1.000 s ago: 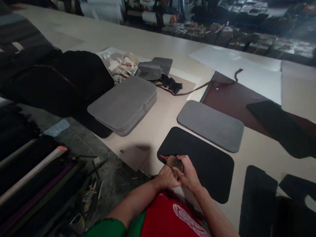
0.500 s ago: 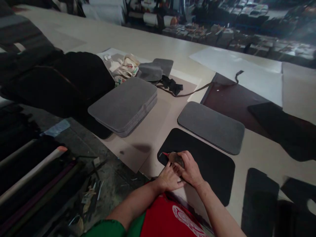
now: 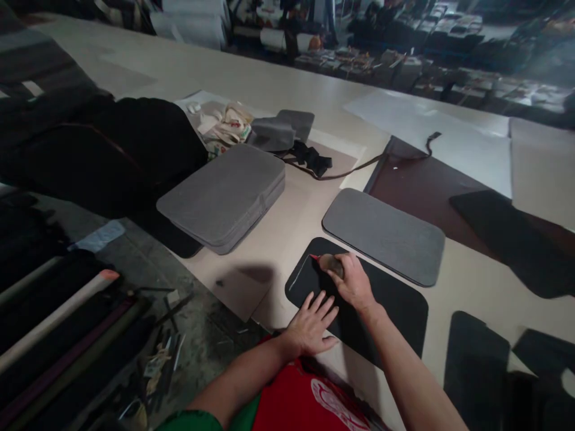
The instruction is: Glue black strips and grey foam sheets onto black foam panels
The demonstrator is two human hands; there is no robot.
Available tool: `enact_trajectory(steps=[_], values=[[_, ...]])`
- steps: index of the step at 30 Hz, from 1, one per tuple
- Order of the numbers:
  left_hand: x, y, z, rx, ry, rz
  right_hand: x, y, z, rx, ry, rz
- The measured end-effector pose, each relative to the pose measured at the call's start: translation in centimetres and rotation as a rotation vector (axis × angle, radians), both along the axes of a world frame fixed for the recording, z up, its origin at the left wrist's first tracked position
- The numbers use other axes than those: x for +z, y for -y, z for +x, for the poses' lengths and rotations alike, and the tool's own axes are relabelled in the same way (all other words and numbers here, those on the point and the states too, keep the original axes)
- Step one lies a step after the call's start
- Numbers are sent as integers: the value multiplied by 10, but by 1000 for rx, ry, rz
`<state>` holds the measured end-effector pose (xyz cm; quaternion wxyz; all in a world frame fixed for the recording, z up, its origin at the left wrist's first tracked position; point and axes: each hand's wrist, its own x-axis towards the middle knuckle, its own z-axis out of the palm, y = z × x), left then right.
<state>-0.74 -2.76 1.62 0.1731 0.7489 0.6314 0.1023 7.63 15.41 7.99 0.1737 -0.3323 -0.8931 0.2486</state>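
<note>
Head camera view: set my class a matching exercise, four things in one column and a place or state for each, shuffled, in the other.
Things:
1. left hand
2. right hand
3. grey pad stack
4. single grey pad

Places or states:
A. lies alone just beyond the black pad
B. flat, fingers spread, on the black pad's near edge
C. piled up, left of the black pad
D. grips a red-tipped tool at the black pad's far corner

Pairs: 1-B, 2-D, 3-C, 4-A

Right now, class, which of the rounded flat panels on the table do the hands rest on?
The black panel nearest the person: the left hand lies flat on it, the right hand holds a red-tipped tool on it. The single grey panel and grey stack lie untouched.
</note>
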Motion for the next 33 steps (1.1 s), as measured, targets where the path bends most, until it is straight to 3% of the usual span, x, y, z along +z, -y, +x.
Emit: enact_trajectory(steps=[8, 18, 25, 33], values=[[-1, 0, -1, -14, 4, -9, 8, -32, -8, -105, 70, 70], [-4, 0, 0, -7, -9, 3, 21, -49, -5, -150, 103, 51], [-13, 0, 2, 10, -65, 27, 43, -58, 34, -194, 233, 41], [-15, 1, 1, 3, -132, 88, 44, -55, 99, -317, 283, 18]])
